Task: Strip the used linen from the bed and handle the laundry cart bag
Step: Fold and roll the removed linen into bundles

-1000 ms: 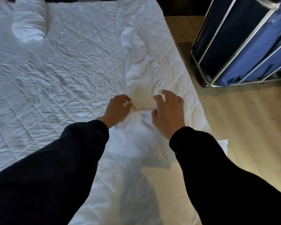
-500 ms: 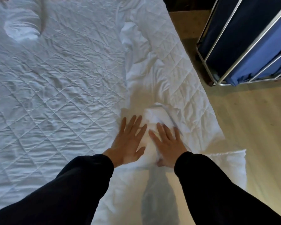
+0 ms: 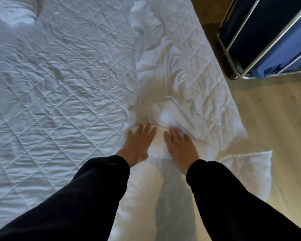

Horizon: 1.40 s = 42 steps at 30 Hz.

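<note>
Black sleeves, nearest. Left hand and right hand: fingers straight, slightly apart, pressed flat on the bundled white sheet at the bed's right edge. Beyond, on the floor: steel cart, blue bag.

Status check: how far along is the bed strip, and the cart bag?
Done: the quilted mattress pad lies largely bare. In hand: left hand and right hand press flat on a linen bundle near its right edge. Left: a loose sheet runs up that side, a white roll sits at the far left corner, and neither hand touches the laundry cart or its blue bag.
</note>
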### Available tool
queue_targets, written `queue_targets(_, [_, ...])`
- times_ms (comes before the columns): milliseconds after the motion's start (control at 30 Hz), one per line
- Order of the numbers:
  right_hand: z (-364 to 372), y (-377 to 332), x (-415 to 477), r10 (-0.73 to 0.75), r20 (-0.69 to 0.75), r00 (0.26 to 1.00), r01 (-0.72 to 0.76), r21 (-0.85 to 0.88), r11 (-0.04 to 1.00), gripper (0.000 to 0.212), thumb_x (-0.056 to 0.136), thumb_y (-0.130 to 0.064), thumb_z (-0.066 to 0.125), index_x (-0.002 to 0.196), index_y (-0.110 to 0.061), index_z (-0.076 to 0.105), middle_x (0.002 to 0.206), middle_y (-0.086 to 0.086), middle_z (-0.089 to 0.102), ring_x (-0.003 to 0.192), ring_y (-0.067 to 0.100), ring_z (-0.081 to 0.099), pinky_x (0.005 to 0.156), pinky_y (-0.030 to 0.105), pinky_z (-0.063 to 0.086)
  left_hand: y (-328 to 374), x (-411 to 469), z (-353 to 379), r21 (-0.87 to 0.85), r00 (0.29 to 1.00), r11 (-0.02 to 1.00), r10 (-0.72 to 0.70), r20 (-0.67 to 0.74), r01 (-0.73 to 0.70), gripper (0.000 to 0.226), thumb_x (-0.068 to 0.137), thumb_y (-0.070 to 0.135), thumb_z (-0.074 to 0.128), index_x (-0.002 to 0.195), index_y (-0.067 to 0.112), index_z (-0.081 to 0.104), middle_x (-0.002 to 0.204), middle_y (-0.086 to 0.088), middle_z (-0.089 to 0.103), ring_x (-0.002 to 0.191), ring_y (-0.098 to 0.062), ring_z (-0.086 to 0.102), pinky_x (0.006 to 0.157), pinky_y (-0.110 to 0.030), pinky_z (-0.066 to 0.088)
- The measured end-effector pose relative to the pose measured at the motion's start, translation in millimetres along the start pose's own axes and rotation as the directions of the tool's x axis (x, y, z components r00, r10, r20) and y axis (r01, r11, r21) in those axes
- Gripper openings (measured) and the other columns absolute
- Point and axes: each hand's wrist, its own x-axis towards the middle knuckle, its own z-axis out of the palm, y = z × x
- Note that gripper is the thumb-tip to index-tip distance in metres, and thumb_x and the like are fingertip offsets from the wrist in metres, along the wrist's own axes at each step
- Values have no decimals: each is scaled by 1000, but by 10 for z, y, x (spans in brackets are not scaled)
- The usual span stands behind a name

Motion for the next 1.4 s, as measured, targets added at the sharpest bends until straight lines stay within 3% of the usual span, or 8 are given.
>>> queue_targets(167, [-393, -18, -83, 18, 24, 1000, -21, 170, 985, 26, 87, -12, 53, 114, -14, 53, 105, 7, 63, 95, 31, 61, 71, 33, 41, -26, -246, -352, -144, 997, 989, 34, -73, -45, 51, 85, 33, 58, 135, 28, 46, 131, -1, 56, 120, -25, 52, 94, -36, 41])
queue_targets(633, [-1205, -60, -887, -81, 704, 706, -202, 310, 929, 20, 74, -15, 66, 94, -13, 64, 92, 10, 64, 88, 27, 61, 67, 26, 44, 420, -1261, -572, -575, 924, 818, 203, 323, 21, 19, 62, 30, 63, 80, 27, 63, 76, 5, 66, 68, -12, 61, 58, -21, 45])
queue_targets(800, [-1510, 227, -576, 96, 474, 875, -331, 444, 833, 44, 81, -18, 63, 125, -16, 58, 121, 4, 58, 110, 27, 57, 86, 27, 45, 98, -818, -995, -588, 999, 809, 44, 31, -18, 28, 76, 21, 70, 104, 22, 69, 87, 4, 66, 78, -10, 64, 67, -18, 45])
queue_targets(867, [-1594, 283, -439, 253, 108, 961, -275, 380, 883, 40, 85, -18, 55, 126, -17, 55, 122, 8, 57, 107, 29, 57, 90, 34, 42, -60, -616, -1103, -490, 972, 871, -77, -220, -42, 33, 80, 20, 68, 113, 21, 67, 98, -1, 66, 96, -21, 63, 83, -28, 45])
queue_targets(967, [-1502, 201, -309, 291, -421, 859, -179, 285, 942, 43, 77, -12, 54, 120, -9, 59, 118, 14, 58, 104, 36, 55, 91, 43, 38, -108, -501, -1149, -339, 809, 941, -189, -557, -14, 36, 84, 16, 61, 120, 14, 63, 114, -9, 65, 105, -32, 57, 91, -40, 39])
queue_targets(1100, [-1080, -26, -301, -40, -149, 988, 72, 213, 974, 52, 84, -12, 56, 135, -10, 47, 142, 22, 42, 128, 37, 43, 106, 45, 30, 0, -515, -693, -102, 731, 970, 95, -676, -220, 42, 81, 32, 46, 110, 11, 68, 112, -13, 67, 100, -34, 65, 86, -45, 48])
queue_targets(1267, [-616, 156, -322, -143, 258, 956, 157, -36, 987, 106, 83, -53, 64, 151, -25, -11, 157, 16, -21, 146, 33, -14, 115, 55, -4, 97, -542, -228, 41, 990, 993, 116, -78, -113, 102, 79, 71, 44, 153, 20, -2, 158, -14, -16, 146, -34, -12, 115, -59, -6])
queue_targets(1400, [-398, 279, -283, -109, 148, 983, 134, -171, 976, 123, 77, -38, 75, 146, -28, -26, 153, 23, -26, 143, 42, -17, 111, 61, -10, 188, -396, -36, 55, 997, 998, 9, -78, -5, 134, 66, 67, 68, 142, 25, -34, 150, -17, -37, 139, -40, -29, 104, -70, -13])
